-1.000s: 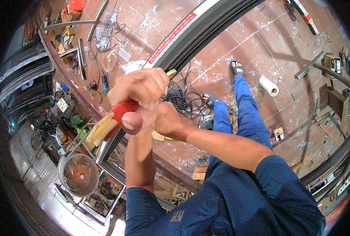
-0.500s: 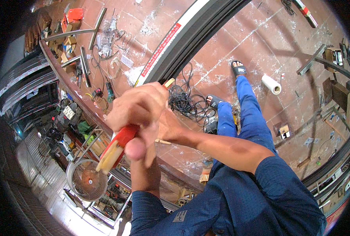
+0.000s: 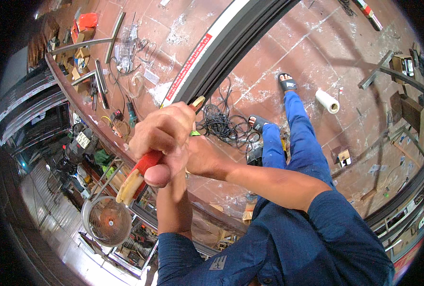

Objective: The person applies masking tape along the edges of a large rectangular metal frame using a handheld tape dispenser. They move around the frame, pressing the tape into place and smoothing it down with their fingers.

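Observation:
My left hand (image 3: pixel 162 131) is closed round a red and cream tool (image 3: pixel 147 164). Its rounded cream end sticks out below the thumb, and a curved cream tip shows past the knuckles. I cannot make out the tool's kind. My right hand (image 3: pixel 202 155) comes in from the right behind the left one; its fingers are hidden there. A small green-yellow bit shows beside it. Just beyond the hands is the near end of a long black profile (image 3: pixel 231 55) with a white edge and a red printed strip. Whether the tool touches it cannot be seen.
A tangled black cable (image 3: pixel 221 126) lies on the dusty tiled floor by my sandalled feet. To the right are a white roll (image 3: pixel 327 101) and metal bars (image 3: pixel 377 69). A brown rail (image 3: pixel 78 102) curves past on the left, with a round fan (image 3: pixel 108 221) and a motorbike beyond.
My left hand and the tool have shifted slightly left and turned a little. My right hand has moved slightly left behind it. The profile's place in view has shifted slightly left.

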`<state>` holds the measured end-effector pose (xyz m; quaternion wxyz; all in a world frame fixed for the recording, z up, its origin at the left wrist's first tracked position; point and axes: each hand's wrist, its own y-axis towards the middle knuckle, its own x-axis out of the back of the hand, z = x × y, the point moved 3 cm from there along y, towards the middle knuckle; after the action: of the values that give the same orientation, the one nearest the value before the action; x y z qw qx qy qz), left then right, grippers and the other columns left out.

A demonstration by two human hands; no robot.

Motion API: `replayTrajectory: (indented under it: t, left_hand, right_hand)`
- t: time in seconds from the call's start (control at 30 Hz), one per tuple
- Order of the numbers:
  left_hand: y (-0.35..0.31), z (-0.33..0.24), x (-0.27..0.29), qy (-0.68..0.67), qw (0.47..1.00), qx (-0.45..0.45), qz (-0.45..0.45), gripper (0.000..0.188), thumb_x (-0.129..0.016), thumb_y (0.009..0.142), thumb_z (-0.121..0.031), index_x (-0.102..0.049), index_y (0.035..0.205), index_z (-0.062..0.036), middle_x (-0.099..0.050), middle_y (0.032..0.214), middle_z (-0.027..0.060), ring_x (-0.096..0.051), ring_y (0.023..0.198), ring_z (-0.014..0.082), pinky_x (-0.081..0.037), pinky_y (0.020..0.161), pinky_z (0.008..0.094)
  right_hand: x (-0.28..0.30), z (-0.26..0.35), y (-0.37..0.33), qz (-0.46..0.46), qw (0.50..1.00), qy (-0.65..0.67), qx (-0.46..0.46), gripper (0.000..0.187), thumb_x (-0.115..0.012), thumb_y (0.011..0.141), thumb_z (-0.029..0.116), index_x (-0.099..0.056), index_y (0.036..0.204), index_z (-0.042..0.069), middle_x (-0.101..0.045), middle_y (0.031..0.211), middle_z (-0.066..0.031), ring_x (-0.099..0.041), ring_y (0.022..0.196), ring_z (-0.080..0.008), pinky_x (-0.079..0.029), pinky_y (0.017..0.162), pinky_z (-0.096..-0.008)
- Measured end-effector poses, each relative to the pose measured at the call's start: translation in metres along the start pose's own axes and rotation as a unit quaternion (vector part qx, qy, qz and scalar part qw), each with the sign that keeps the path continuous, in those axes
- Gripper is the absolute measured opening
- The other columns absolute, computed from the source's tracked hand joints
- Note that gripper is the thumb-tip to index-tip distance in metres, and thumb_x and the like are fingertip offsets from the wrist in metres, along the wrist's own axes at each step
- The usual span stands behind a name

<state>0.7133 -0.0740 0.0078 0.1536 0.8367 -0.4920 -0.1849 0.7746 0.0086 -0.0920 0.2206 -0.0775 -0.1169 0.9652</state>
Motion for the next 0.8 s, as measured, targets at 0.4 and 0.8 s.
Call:
replayTrajectory:
  t: [0.4, 0.8]
  left_hand:
    - [0.018, -0.002, -0.013, -0.024, 0.999, -0.007, 0.034, 0.073, -0.058, 0.087, -0.08, -0.047, 0.071, -0.0103, -0.048, 0.064, 0.0012, -0.041, 0.054, 0.0166, -0.033, 0.056, 0.036]
    - [0.027, 0.015, -0.016, -0.024, 0.999, 0.006, 0.039, 0.071, -0.052, 0.09, -0.08, -0.044, 0.073, -0.0118, -0.044, 0.064, 0.0008, -0.04, 0.055, 0.0169, -0.032, 0.056, 0.036]
  right_hand:
    - [-0.009, -0.014, 0.004, 0.134, 0.985, -0.107, -0.024, 0.034, -0.06, 0.085, 0.037, -0.074, 0.08, 0.007, -0.072, 0.087, -0.0225, -0.068, 0.084, -0.0468, -0.046, 0.074, -0.0583]
    - [-0.004, -0.003, 0.001, 0.082, 0.997, 0.015, 0.01, 0.041, -0.064, 0.083, 0.052, -0.075, 0.095, 0.015, -0.074, 0.093, -0.0179, -0.069, 0.088, -0.0419, -0.041, 0.068, -0.0559]
